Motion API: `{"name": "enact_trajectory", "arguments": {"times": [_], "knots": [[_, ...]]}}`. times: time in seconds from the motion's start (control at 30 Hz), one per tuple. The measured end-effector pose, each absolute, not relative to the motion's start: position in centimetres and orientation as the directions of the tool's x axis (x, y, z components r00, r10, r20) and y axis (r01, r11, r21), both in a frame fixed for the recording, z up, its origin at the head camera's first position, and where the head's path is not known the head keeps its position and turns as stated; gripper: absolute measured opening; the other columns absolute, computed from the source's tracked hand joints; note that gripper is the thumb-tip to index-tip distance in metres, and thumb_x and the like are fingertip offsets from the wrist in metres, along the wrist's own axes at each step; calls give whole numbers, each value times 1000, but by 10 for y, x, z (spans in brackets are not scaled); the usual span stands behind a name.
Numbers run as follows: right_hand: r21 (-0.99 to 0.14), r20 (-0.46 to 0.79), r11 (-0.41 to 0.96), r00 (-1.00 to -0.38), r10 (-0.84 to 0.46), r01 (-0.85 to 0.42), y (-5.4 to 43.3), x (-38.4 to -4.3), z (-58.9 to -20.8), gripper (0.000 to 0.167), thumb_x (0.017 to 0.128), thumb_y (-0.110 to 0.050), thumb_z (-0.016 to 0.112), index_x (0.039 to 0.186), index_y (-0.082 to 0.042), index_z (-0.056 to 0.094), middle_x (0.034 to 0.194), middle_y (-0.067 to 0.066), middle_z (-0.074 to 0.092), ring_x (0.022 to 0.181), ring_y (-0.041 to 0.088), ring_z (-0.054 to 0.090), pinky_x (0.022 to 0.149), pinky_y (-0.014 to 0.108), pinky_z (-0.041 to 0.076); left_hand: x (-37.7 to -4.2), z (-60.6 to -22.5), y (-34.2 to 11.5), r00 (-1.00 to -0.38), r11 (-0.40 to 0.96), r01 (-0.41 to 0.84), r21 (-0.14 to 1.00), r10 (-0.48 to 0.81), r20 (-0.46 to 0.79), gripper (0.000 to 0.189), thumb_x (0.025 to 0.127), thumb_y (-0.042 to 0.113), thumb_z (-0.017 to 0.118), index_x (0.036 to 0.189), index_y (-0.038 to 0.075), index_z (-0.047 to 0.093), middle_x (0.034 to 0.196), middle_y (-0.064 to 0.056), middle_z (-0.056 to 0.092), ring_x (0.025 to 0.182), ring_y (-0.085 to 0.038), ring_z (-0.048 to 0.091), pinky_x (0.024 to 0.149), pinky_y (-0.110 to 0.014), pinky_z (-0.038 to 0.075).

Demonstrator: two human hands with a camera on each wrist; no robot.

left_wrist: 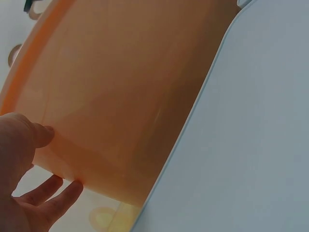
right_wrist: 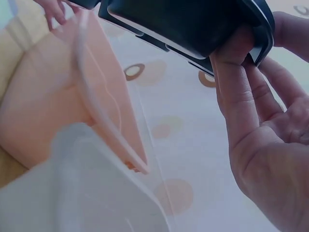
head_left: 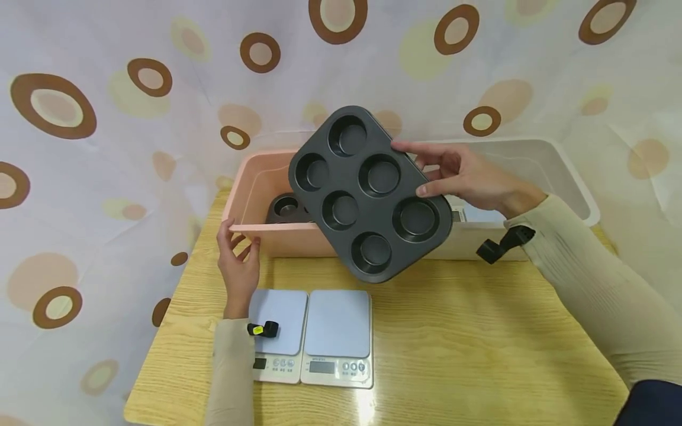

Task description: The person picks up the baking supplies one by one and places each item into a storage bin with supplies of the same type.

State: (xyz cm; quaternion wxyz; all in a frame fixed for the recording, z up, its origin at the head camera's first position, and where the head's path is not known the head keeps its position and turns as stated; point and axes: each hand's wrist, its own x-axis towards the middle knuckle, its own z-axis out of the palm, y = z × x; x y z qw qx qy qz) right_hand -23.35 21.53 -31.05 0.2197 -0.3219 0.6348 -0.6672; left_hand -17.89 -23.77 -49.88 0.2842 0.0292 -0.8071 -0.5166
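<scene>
A dark six-cup muffin pan hangs tilted above the bins, its cups facing the head camera. My right hand pinches it by the upper right edge; the right wrist view shows fingers curled at the rim of the muffin pan. At the front left corner of the pink bin, my left hand holds the rim, with the thumb against the outer wall in the left wrist view. Inside that bin lies another dark muffin pan, partly hidden by the front wall and the raised pan.
Two kitchen scales stand side by side on the wooden table: a left scale, partly behind my left wrist, and a right scale. A pale grey bin adjoins the pink one, with a light-coloured scale-like object inside.
</scene>
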Motion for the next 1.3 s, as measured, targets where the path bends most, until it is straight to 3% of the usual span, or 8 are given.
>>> {"name": "enact_trajectory", "arguments": {"times": [0.23,0.53,0.83,1.07,1.3], "knots": [[-990,125,-127,-736,-665,-53,202,-266,-293,76,98,17,65,163,-19,53,109,9,65,85,17,77,76,31,68,-182,-501,-239,-832,467,259,846,-337,441,63,105,10,73,160,25,45,167,-6,49,136,-34,65,105,-59,60],[-989,37,95,-811,-583,-114,178,-296,-271,74,101,5,69,165,-27,51,113,8,66,92,16,79,82,31,68,-184,-500,-239,-833,471,264,842,-329,445,63,105,10,72,160,24,44,168,-5,49,135,-32,66,105,-58,60],[-970,75,147,-814,-576,-193,156,-318,-265,72,102,0,68,164,-32,51,113,9,66,96,21,79,87,33,68,-181,-502,-237,-833,452,268,851,-335,441,64,105,8,72,160,24,44,169,-5,47,138,-36,63,106,-61,60],[-958,72,177,-783,-618,-227,144,-330,-269,70,103,-2,68,165,-31,51,115,9,67,97,24,78,82,33,68,-180,-502,-238,-822,452,284,845,-339,458,66,103,3,74,159,18,44,166,-11,49,135,-38,65,102,-62,61],[-948,22,238,-791,-612,-211,125,-341,-284,68,102,-4,71,163,-30,54,116,7,67,89,19,75,77,25,65,-180,-502,-238,-824,445,275,853,-349,447,65,103,4,73,160,18,44,167,-11,49,136,-36,64,104,-61,61]]}}
